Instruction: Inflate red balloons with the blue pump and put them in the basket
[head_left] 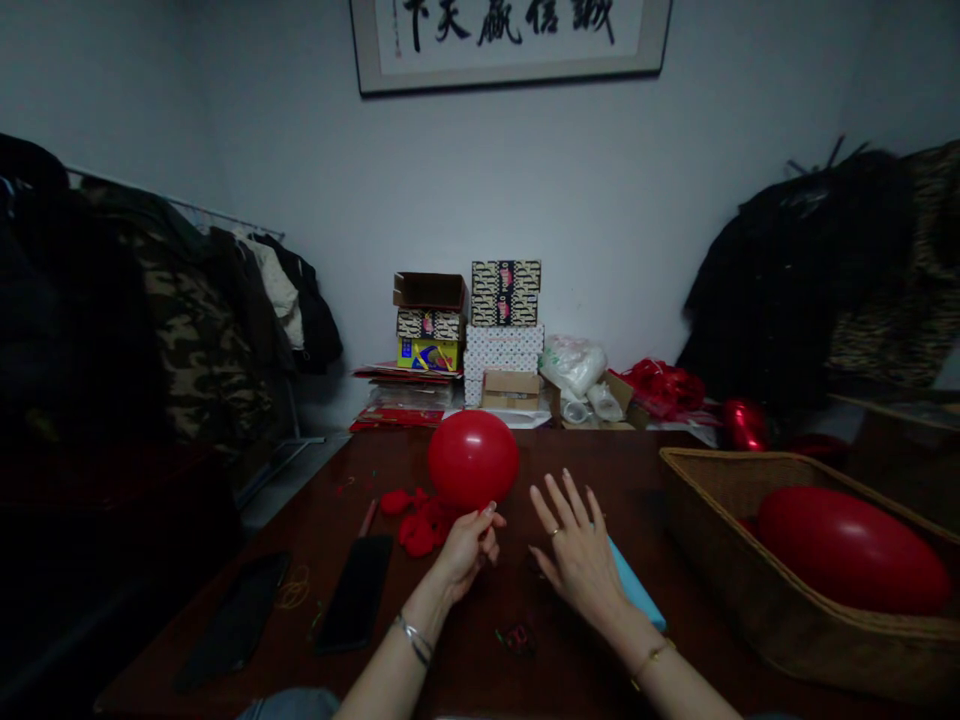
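An inflated red balloon [474, 458] stands over the dark table [420, 650], its neck down in the fingers of my left hand [466, 548], which is pinched shut on it. My right hand [576, 545] is spread with its fingers apart, back of the hand up, holding nothing that I can see. Under and beside it lies a light blue object [636, 590], partly hidden by the hand. Several uninflated red balloons [420, 525] lie in a loose pile left of the inflated one. A small dark tangle [517, 638] rests between my forearms.
At right a wicker basket [739, 590] holds a large red balloon [851, 548]. Two dark phone-like slabs [355, 592] and thin yellow rubber bands [293, 588] lie at left. Stacked boxes [504, 350] and a plastic bag [574, 368] stand along the back.
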